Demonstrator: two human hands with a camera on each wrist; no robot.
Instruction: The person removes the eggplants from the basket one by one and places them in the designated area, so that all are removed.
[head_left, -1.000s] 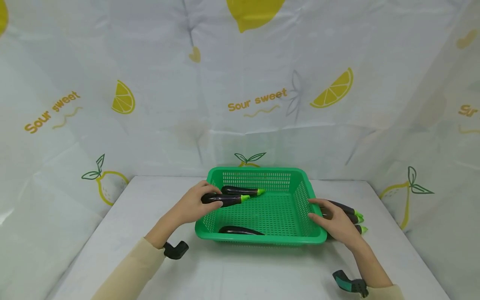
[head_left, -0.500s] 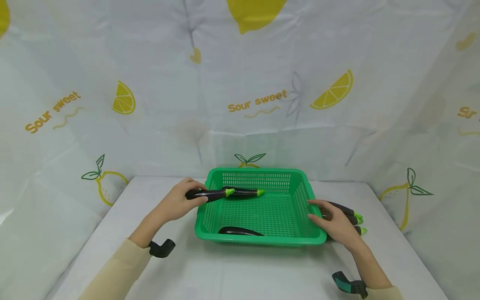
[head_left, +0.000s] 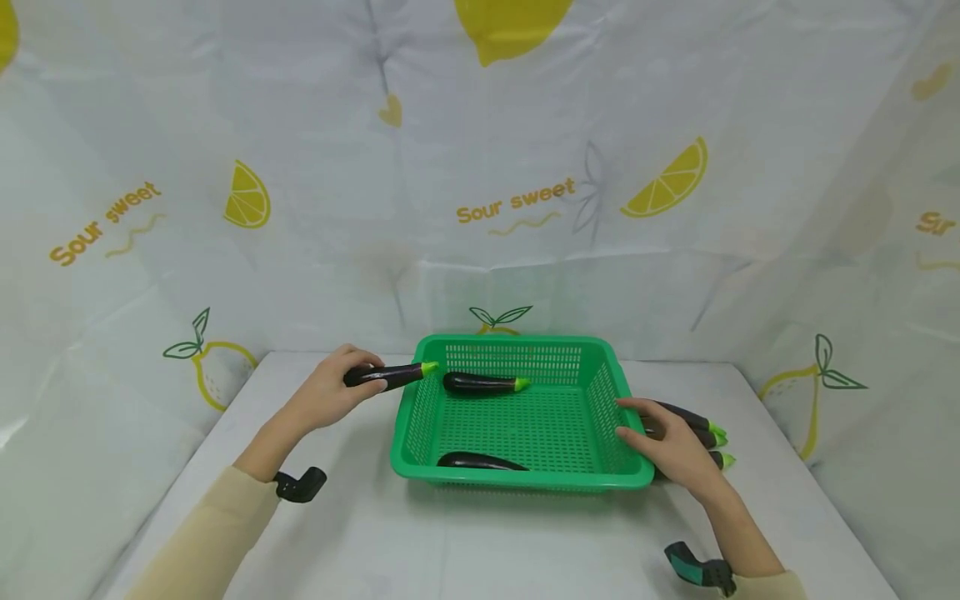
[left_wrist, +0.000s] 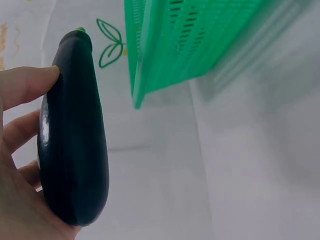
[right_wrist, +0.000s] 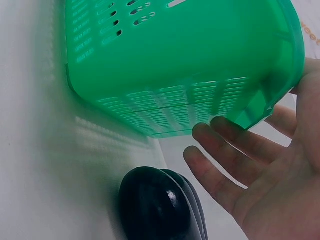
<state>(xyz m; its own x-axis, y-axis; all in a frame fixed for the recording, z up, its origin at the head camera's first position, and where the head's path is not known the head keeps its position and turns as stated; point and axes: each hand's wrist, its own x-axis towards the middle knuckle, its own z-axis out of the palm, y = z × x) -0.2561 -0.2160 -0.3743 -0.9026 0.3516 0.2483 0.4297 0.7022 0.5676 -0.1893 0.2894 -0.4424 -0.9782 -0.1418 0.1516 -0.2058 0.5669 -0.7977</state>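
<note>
In the head view my left hand (head_left: 330, 392) holds an eggplant (head_left: 386, 376) just above the left rim of the green plastic basket (head_left: 525, 480), its green stem toward the basket. The left wrist view shows thumb and fingers around that dark eggplant (left_wrist: 75, 135), apart from the basket. My right hand (head_left: 675, 446) grips the basket's right rim; in the right wrist view several of its fingers (right_wrist: 235, 155) lie along the outer wall. Inside the basket, one eggplant (head_left: 480, 383) lies at the back left and another eggplant (head_left: 480, 460) near the front wall, partly hidden.
Right of the basket, several eggplants (head_left: 693, 417) lie on the white table (head_left: 487, 550), partly covered by my right hand. A white lemon-print sheet (head_left: 337, 208) hangs behind and at both sides.
My left hand has moved left and slightly up with the eggplant, from over the basket's inside to its left rim. My right hand and the basket have stayed in place.
</note>
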